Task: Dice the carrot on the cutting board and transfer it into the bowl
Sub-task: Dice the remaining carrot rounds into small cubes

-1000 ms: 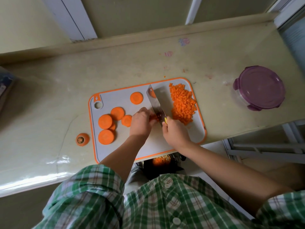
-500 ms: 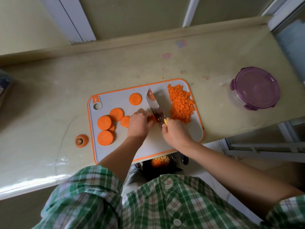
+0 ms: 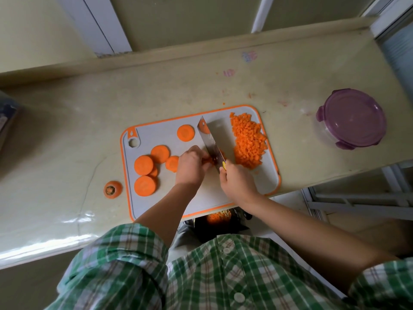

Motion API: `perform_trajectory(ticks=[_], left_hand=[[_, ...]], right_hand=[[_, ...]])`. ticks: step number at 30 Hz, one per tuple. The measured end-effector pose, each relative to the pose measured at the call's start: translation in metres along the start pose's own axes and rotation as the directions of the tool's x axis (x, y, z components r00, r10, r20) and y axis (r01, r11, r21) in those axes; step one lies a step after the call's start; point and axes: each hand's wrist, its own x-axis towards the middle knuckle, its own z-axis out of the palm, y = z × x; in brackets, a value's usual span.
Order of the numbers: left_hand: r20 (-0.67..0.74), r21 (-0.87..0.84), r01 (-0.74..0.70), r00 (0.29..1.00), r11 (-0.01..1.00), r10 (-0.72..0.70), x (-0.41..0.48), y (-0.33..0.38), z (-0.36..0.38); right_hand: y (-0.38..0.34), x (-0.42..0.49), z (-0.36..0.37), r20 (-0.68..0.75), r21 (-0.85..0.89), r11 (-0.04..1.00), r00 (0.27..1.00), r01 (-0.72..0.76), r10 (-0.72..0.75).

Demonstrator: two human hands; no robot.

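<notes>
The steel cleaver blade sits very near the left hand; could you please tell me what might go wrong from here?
The left hand pinches a small orange carrot piece right against the steel cleaver that the right hand holds; a fingertip could be nicked. The grey, orange-rimmed cutting board seems to overhang the front of the beige counter, so downward pressure there might tip it.

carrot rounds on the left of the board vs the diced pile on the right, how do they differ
The carrot rounds are large flat discs; the diced pile is tiny cubes. The rounds lie spread out, a few overlapping, while the pile is heaped together. Both are orange carrot on the cutting board.
</notes>
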Motion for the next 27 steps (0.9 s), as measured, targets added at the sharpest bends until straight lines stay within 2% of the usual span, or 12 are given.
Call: perform_trajectory(ticks=[5,8,13,16,27], left_hand=[[0.035,0.074,-0.075,0.997,0.994,0.073,-0.003,-0.002,-0.004],[0.007,0.071,-0.104,0.995,0.992,0.103,-0.006,-0.006,-0.005],[-0.043,0.159,-0.079,0.995,0.984,0.086,-0.009,-0.009,-0.004],[-0.049,0.186,-0.019,0.998,0.982,0.029,-0.008,-0.005,-0.002],[-0.066,0.081,0.011,0.998,0.997,-0.006,-0.006,-0.003,0.001]], right_hand=[[0.001,0.008,-0.012,-0.003,0.024,1.000,1.000,0.021,-0.021],[0.000,0.005,-0.021,-0.007,0.030,0.999,0.999,0.032,-0.032],[-0.004,-0.001,-0.022,0.015,-0.014,0.999,0.999,0.053,-0.053],[-0.006,-0.004,-0.017,0.031,-0.048,0.998,0.999,0.033,-0.032],[-0.007,-0.008,-0.002,0.030,-0.001,1.000,0.999,-0.018,0.018]])
